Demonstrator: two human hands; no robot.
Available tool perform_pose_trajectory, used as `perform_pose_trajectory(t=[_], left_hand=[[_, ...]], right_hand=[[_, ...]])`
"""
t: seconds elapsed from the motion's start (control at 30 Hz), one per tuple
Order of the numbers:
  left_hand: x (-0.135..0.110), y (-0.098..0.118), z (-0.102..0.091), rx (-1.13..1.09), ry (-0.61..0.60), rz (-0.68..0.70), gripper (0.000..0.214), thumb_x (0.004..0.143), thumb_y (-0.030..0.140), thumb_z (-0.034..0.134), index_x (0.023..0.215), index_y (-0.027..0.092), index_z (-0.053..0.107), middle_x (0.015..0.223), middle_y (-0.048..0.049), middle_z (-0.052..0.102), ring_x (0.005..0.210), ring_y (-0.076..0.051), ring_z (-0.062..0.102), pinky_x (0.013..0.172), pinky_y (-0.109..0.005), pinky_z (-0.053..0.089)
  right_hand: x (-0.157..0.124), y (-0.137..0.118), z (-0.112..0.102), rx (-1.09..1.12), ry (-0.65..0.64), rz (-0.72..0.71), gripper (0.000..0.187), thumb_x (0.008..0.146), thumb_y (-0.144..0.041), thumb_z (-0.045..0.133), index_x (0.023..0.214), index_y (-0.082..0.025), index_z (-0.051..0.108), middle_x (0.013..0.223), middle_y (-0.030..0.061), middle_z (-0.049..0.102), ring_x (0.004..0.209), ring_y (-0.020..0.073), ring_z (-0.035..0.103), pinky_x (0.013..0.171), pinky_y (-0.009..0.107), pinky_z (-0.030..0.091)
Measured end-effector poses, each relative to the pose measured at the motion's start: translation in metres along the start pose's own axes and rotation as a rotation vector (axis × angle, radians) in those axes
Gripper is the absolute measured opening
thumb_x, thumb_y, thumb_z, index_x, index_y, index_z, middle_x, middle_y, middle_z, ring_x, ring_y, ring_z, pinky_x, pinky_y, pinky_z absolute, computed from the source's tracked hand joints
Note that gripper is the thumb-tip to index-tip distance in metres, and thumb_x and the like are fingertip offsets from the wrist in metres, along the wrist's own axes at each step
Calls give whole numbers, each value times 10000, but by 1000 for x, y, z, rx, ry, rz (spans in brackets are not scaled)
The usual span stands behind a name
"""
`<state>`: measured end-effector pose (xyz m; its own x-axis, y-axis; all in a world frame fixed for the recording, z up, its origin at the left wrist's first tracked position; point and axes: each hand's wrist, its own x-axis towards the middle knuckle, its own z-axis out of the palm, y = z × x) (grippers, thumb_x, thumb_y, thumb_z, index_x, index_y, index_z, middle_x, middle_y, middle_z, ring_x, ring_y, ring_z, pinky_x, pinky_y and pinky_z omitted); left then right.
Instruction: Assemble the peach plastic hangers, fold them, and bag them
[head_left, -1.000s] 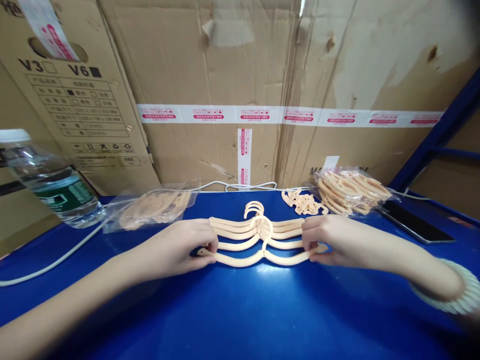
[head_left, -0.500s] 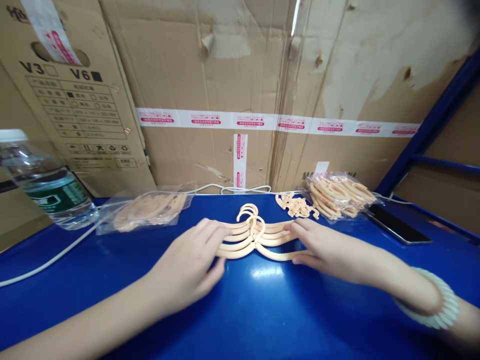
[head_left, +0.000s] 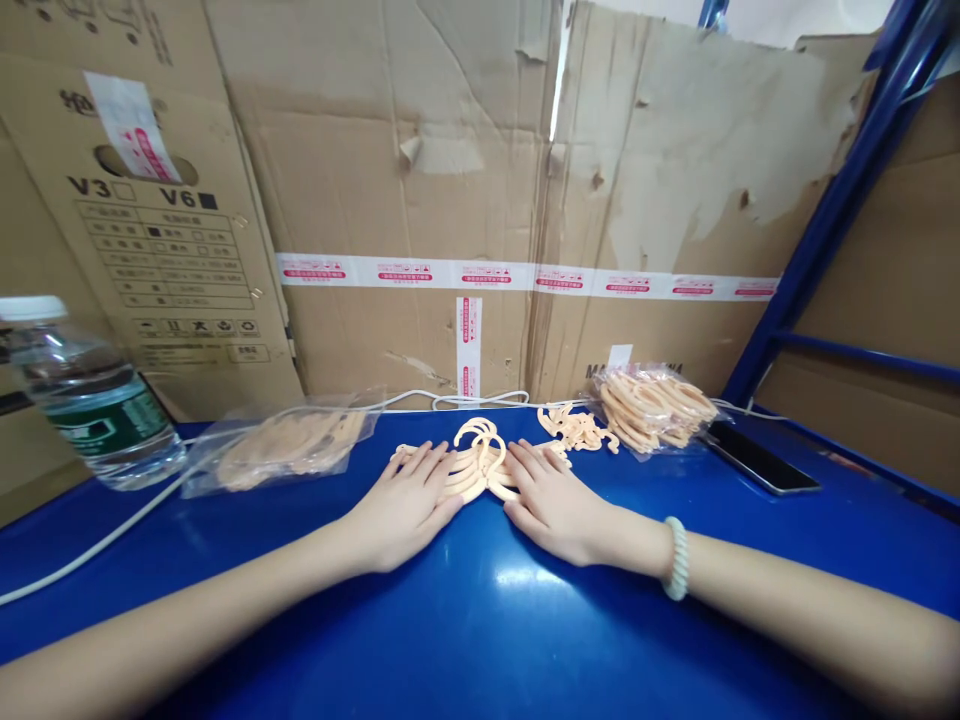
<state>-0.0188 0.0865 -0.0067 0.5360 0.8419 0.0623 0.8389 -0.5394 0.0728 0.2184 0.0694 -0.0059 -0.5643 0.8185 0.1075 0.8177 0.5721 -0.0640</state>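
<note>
Hangers (head_left: 469,492): likely light, stiff; grip outer ends
Left hand (head_left: 401,512): fingers outstretched over them
Right hand (head_left: 561,510): likewise

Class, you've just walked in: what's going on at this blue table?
A person's left hand and right hand lie palm down over opposite sides of a row of beige hangers on the blue table. The hooks show between the hands. Beyond the right hand are a heap of small curved beige pieces and a clear plastic bag of beige parts.
</note>
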Motion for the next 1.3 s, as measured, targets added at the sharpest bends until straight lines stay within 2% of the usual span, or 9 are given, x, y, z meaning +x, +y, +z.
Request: perform_pose_trajectory(t=[0.2,0.37,0.47,0.6,0.8,0.97,1.07,1.2,1.3], left_hand=[[29,-23,0,-1,26,-29,653,1018,475,234,1525,69,304,1579,-213,298,1476,-369,239,1163,-602,187],[42,-32,1,13,47,4,604,1027,458,259,1517,110,324,1577,-193,331,1470,-330,276,1167,-577,199],[42,-34,1,22,64,23,606,1028,470,249,1511,114,333,1563,-194,360,1460,-325,301,1163,-577,211],[41,-33,1,25,88,34,633,1020,483,219,1507,99,344,1555,-197,375,1452,-344,309,1160,-561,225],[41,-34,3,14,121,42,608,1014,470,245,1489,116,384,1534,-190,413,1434,-349,342,1149,-557,242],[42,-35,5,3,137,53,583,1018,460,278,1485,128,388,1528,-192,421,1428,-336,354,1147,-558,237],[44,-37,8,-13,138,57,582,1026,472,297,1484,124,385,1526,-199,418,1427,-337,355,1145,-575,235],[48,-42,9,-29,132,84,569,1029,481,342,1477,132,390,1527,-186,417,1422,-327,365,1147,-581,242],[50,-48,6,-28,122,128,550,1028,472,363,1468,144,405,1514,-164,444,1407,-304,394,1152,-560,257]], right_hand=[[44,23,11,38,45,-16,666,1004,-412,297,1494,39,310,1561,279,280,1471,361,224,1187,535,203],[59,42,10,76,77,-31,653,989,-456,350,1470,-18,394,1531,248,371,1438,375,306,1163,544,258],[60,65,-4,86,108,-72,531,996,-377,357,1436,-103,474,1473,174,493,1362,301,448,1124,457,353],[56,103,-21,59,168,-32,503,960,-241,378,1414,-52,486,1353,216,588,1260,308,539,1060,460,409],[34,133,-30,65,165,-18,419,976,-247,367,1284,-100,611,1177,168,692,1114,279,632,978,414,478],[19,122,-35,79,176,-41,425,994,-300,346,1221,-105,648,1188,175,681,1135,283,617,1016,434,459],[22,97,-28,81,189,-44,567,998,-432,375,1419,-66,472,1404,224,537,1305,315,499,1100,478,379],[41,67,-11,79,104,-91,929,881,-654,524,1518,-18,298,1576,260,267,1451,365,281,1177,467,274],[58,64,-3,77,74,-101,936,900,-666,477,1517,12,285,1577,271,245,1459,368,256,1186,461,262]])
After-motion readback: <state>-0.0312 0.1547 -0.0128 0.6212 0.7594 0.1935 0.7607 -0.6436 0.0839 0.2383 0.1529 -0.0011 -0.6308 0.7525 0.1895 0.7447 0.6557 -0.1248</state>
